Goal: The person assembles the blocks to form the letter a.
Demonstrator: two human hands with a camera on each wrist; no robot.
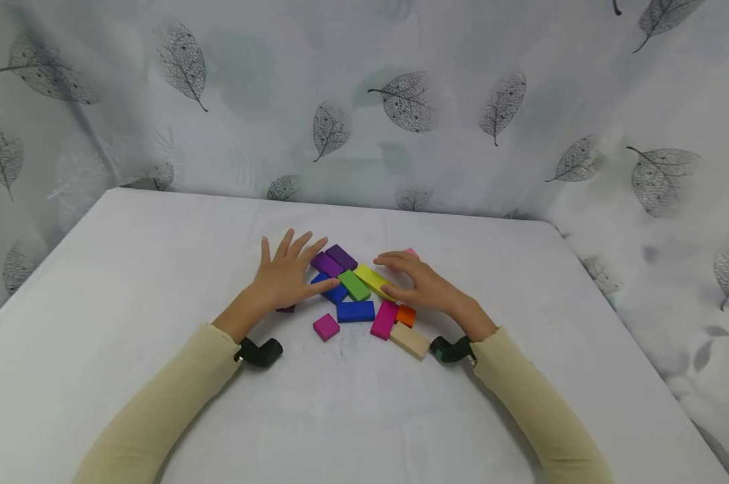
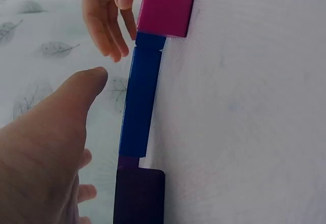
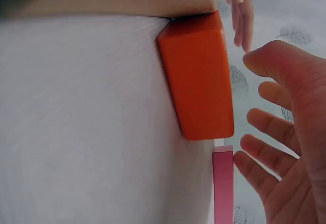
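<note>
Colored blocks lie in a loose cluster on a white table. My left hand [image 1: 280, 279], fingers spread, hovers at the cluster's left side, its thumb over a blue block [image 1: 331, 289]. Beyond it are two purple blocks [image 1: 341, 257]. The right hand [image 1: 424, 284] arches above the right side, thumb near the yellow block [image 1: 372, 279] and partly covering a pink block [image 1: 411, 253]. A green block [image 1: 355, 286] sits between the hands. In the right wrist view, loosely bent fingers hold nothing beside the orange block [image 3: 198, 81]. A dark purple block [image 2: 138, 196] is mostly hidden under the left wrist in the head view.
Nearer me lie another blue block [image 1: 356, 312], two magenta blocks [image 1: 326, 327] and a plain wooden block [image 1: 409, 340]. The white tabletop [image 1: 316, 417] ends at a leaf-patterned curtain [image 1: 352, 134] behind. Each wrist carries a black camera mount [image 1: 260, 353].
</note>
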